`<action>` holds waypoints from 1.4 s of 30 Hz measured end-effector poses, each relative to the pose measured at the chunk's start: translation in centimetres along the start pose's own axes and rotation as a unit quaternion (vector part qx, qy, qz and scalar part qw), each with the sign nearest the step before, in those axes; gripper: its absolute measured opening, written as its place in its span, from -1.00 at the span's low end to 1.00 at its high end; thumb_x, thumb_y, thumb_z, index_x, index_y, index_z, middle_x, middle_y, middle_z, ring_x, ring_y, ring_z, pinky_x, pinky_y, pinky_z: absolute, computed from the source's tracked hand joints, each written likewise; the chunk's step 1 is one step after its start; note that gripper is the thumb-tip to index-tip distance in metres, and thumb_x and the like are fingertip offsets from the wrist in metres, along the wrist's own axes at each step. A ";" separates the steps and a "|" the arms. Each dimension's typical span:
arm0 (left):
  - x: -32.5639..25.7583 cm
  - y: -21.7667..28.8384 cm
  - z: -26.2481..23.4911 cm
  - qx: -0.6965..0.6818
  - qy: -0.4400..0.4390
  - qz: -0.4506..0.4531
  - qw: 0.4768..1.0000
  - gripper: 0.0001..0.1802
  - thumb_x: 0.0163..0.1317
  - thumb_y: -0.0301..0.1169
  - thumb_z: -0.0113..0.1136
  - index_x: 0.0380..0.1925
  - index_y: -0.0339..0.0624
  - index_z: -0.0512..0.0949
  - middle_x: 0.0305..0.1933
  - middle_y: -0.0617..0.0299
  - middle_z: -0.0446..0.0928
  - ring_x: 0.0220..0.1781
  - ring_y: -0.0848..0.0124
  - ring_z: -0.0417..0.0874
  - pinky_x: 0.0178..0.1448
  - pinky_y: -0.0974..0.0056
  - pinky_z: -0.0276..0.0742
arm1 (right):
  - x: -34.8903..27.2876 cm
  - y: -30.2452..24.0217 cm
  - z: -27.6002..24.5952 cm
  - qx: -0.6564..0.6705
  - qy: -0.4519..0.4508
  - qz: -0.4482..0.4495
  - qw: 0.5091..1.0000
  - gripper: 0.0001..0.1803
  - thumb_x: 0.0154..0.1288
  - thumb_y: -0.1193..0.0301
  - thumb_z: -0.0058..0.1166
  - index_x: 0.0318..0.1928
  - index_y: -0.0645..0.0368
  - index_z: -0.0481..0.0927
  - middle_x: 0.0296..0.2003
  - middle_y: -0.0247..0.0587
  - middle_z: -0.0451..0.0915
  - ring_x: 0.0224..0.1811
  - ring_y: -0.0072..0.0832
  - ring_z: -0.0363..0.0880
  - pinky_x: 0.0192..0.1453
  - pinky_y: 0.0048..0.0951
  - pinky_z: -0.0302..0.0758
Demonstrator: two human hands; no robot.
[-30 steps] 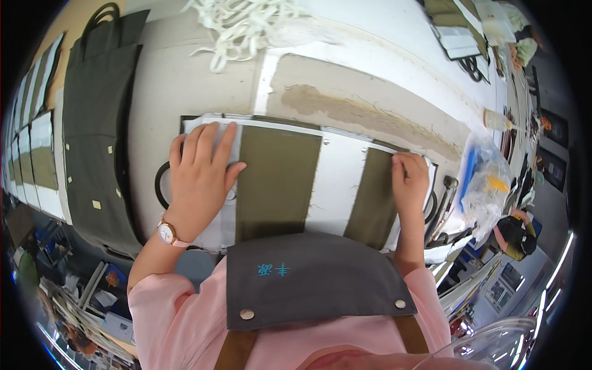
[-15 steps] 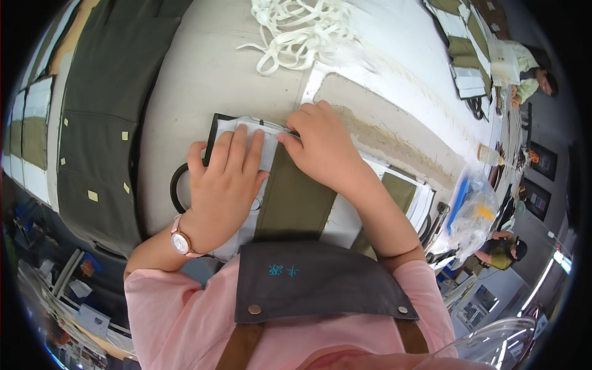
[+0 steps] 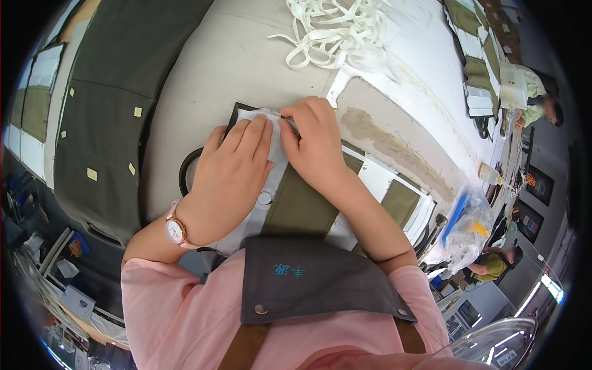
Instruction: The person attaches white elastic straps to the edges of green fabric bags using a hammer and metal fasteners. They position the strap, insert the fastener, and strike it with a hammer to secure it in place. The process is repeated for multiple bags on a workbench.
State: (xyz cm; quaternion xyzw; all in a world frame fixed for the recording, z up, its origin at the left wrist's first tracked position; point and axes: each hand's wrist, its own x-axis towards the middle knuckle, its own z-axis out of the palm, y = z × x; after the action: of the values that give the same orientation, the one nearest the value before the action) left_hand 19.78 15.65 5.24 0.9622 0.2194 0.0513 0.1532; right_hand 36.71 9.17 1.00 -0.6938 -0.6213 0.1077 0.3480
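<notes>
A sewn fabric panel point(image 3: 303, 206) in olive green and white, with dark edging and a black loop handle point(image 3: 184, 176) at its left, lies on the table in front of me. My left hand point(image 3: 237, 166) rests flat on the panel's pale left section, fingers stretched toward the far edge. Close beside it, my right hand point(image 3: 311, 139) has its thumb and index finger pinched on the panel's far edge. What exactly lies between those fingertips is hidden. A round pale disc point(image 3: 265, 198) shows on the panel beside my left hand.
Tangled white straps point(image 3: 333, 37) lie at the far side. A large dark fabric piece point(image 3: 117, 111) with small yellow tags spans the left. Scissors point(image 3: 439, 222) and a clear plastic bag point(image 3: 470, 231) are at right. Two other people point(image 3: 536, 95) appear farther right.
My right hand has slid left along the panel's far edge, closer to my left hand, uncovering more of the olive and white part. The whole view has shifted slightly.
</notes>
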 end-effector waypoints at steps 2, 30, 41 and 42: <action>0.1 0.1 -0.1 0.002 0.001 -0.010 1.000 -0.32 0.09 -0.34 0.38 0.24 -0.30 0.45 0.22 0.07 0.45 0.23 0.17 0.49 0.30 0.08 0.40 | 0.4 0.1 0.1 0.000 -0.010 -0.011 1.000 -0.80 0.07 0.63 0.18 -0.25 0.20 0.52 -0.27 -0.12 0.43 -0.17 -0.11 0.42 -0.05 -0.16 0.38; 1.8 -3.2 -0.5 -0.100 0.040 -0.063 0.992 -0.77 0.15 -0.63 0.16 -0.18 -0.26 0.63 -0.11 0.09 0.58 -0.12 0.11 0.63 -0.03 0.13 0.59 | 0.3 -0.1 0.7 -0.050 -0.047 -0.106 0.992 -0.75 -0.01 0.55 0.15 -0.22 0.24 0.64 -0.23 -0.22 0.48 -0.14 -0.24 0.43 -0.02 -0.25 0.47; 1.4 -2.2 -0.6 -0.031 0.040 -0.003 0.999 -0.63 0.12 -0.55 0.12 -0.02 -0.26 0.57 0.01 0.12 0.58 0.02 0.16 0.62 0.11 0.14 0.56 | -0.2 -1.0 0.1 -0.045 -0.010 0.004 0.999 -0.77 0.07 0.62 0.18 -0.22 0.21 0.55 -0.25 -0.14 0.46 -0.16 -0.16 0.43 0.01 -0.20 0.39; 1.3 -2.2 -0.6 -0.024 0.035 0.000 0.999 -0.61 0.12 -0.55 0.12 0.01 -0.26 0.57 0.04 0.12 0.58 0.04 0.16 0.62 0.13 0.15 0.56 | -0.3 -0.8 0.0 -0.033 -0.007 0.007 0.999 -0.77 0.07 0.64 0.18 -0.21 0.21 0.54 -0.25 -0.13 0.46 -0.16 -0.14 0.43 0.02 -0.19 0.38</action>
State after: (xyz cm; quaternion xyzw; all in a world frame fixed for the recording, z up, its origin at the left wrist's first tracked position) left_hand 19.99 18.28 5.20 0.9558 0.2230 0.0907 0.1687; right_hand 36.01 8.90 1.46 -0.7084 -0.6218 0.0947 0.3201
